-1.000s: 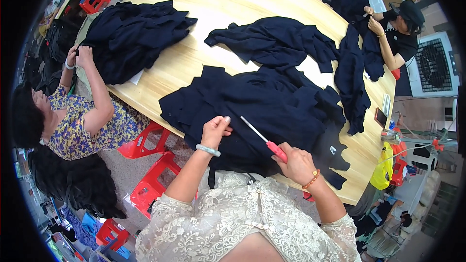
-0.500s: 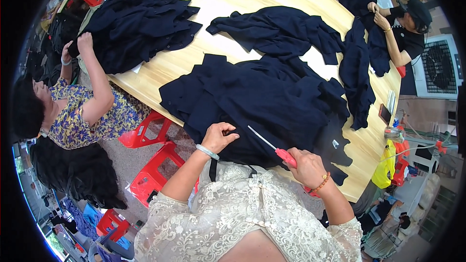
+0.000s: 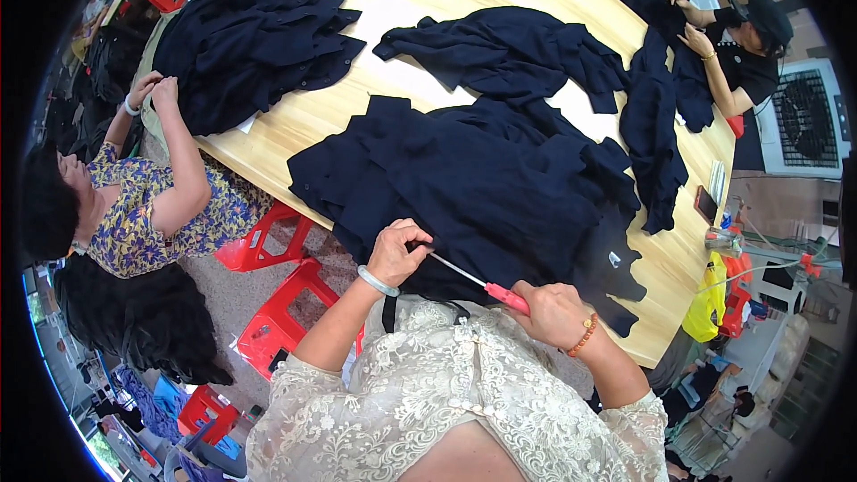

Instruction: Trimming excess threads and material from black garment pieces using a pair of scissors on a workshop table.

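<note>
A dark navy garment (image 3: pixel 482 187) lies spread over the near part of the table. My left hand (image 3: pixel 397 256), a pale bangle at its wrist, pinches a bit of this cloth at the near edge. My right hand (image 3: pixel 555 314) is closed round the red-pink handle of a screwdriver-like tool (image 3: pixel 464 275) with a thin straight metal shaft. That shaft slants up to the left, its tip at my left fingertips. Whether the tip is inside the cloth is hidden by the fingers.
More dark garments (image 3: pixel 509 49) lie farther across the wooden table (image 3: pixel 402 0). At the left a person (image 3: pixel 165 183) handles a garment pile (image 3: pixel 254 45); another person (image 3: pixel 745 54) handles cloth at the far right. Red stools (image 3: pixel 290 308) and a dark cloth heap (image 3: pixel 134 326) stand left of me.
My right hand has moved slightly left, bringing the tool's tip from over the garment to my left fingers. The left-hand person's hands have come together; the far-right person's hands have moved apart.
</note>
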Motion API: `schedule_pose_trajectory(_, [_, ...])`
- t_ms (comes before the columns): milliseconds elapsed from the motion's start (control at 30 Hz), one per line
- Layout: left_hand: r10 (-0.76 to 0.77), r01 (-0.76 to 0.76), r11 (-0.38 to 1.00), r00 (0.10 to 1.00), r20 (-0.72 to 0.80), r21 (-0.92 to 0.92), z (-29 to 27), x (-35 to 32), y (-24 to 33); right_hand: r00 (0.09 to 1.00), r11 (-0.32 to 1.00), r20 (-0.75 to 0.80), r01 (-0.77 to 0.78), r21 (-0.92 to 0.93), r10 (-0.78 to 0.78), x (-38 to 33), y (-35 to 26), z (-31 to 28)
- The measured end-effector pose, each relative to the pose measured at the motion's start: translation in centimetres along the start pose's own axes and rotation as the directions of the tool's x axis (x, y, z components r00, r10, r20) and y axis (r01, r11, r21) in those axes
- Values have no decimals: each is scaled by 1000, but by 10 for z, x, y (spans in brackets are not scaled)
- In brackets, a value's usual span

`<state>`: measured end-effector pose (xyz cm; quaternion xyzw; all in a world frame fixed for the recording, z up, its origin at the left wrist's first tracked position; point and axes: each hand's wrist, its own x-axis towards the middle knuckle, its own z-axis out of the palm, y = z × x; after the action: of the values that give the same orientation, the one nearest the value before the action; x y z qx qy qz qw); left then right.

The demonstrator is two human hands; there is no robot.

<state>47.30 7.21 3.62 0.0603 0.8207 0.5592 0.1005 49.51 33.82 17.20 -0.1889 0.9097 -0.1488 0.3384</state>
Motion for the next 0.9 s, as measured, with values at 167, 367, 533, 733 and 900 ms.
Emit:
schedule_pose_trajectory(167, [31,-53,955,996,80,293,-19,-16,-4,996,997,-85,29,65,-23,3,5,7])
schedule_pose_trajectory(367, [41,-63,857,998,54,512,-43,-38,-35,995,997,-96,42,60,-36,0,2,10])
schedule_pose_trajectory(533, [39,-39,912,999,10,408,-48,-40,-34,994,997,-89,71,42,-67,4,-3,8])
schedule_pose_trajectory(733, [-4,-1,919,1000,13,395,-52,-46,-39,992,993,-72,104,51,-100,10,-7,13])
schedule_pose_trajectory(900, [65,-50,915,998,-23,401,-43,-44,-39,993,992,-50,114,60,-111,15,-11,16])
